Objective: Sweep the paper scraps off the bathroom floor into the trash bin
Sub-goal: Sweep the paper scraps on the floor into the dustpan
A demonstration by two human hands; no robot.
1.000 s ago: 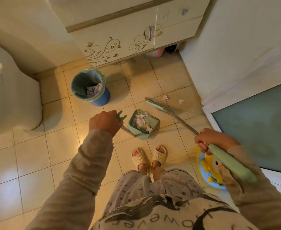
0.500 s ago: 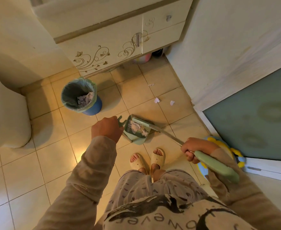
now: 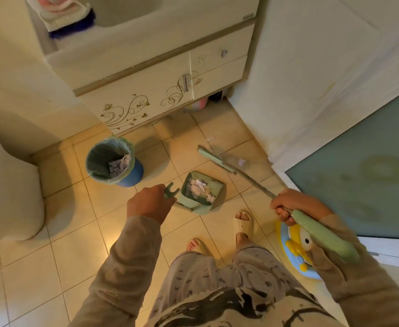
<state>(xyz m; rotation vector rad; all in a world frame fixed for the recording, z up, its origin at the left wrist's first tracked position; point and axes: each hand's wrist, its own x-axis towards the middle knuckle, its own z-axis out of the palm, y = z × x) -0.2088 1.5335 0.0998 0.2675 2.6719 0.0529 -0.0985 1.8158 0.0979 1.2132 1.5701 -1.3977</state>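
My left hand [image 3: 149,204] grips the top of the green dustpan's handle [image 3: 171,192]. The dustpan [image 3: 214,185] sits on the tiled floor ahead of my feet and holds a heap of paper scraps [image 3: 199,187]. My right hand [image 3: 288,205] grips the long green broom handle [image 3: 323,234]. The broom head [image 3: 215,160] lies on the floor beyond the dustpan, blurred. A paper scrap [image 3: 241,162] lies just behind the broom head, another scrap [image 3: 209,139] farther back. The blue trash bin [image 3: 113,161], lined with a green bag, stands left of the dustpan with scraps inside.
A toilet [image 3: 10,185] fills the left side. A vanity cabinet [image 3: 146,90] stands behind the bin. A white wall [image 3: 311,79] and frosted glass door [image 3: 359,173] close off the right. A yellow and blue toy [image 3: 295,251] lies by my right foot [image 3: 243,223].
The broom head has swung from over the dustpan back out to the right, to the scraps near the wall. My right foot has stepped forward. The dustpan stays put.
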